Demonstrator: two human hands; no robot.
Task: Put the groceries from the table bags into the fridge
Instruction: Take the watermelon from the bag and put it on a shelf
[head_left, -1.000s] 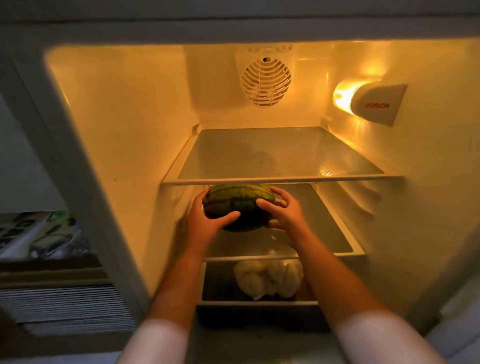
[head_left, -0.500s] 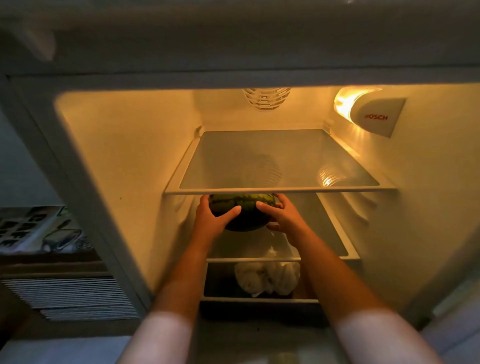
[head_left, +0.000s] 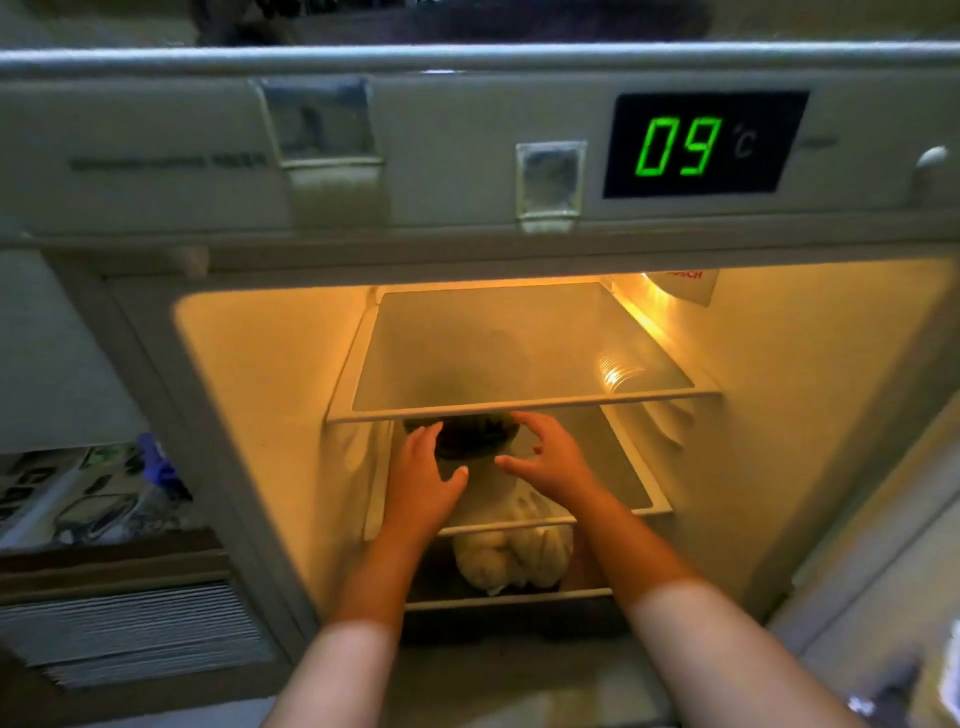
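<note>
A dark green striped watermelon (head_left: 475, 439) sits on the fridge's middle glass shelf (head_left: 623, 467), half hidden under the front edge of the top glass shelf (head_left: 519, 401). My left hand (head_left: 423, 480) is just left of the melon with relaxed, spread fingers, the fingertips at its side. On the melon's right, my right hand (head_left: 553, 462) has its fingers spread and its thumb off the fruit. Neither hand grips anything.
A white plastic bag (head_left: 514, 558) with lumpy contents lies on the shelf below. The top shelf holds nothing. A green display (head_left: 680, 146) reads 09 °C above the lit compartment. Stacked papers and printed boxes (head_left: 119, 623) stand to the fridge's left.
The melon went further back under the top shelf and now rests on the middle shelf. Both hands let go of it and drew back slightly. My head rose, showing the control panel.
</note>
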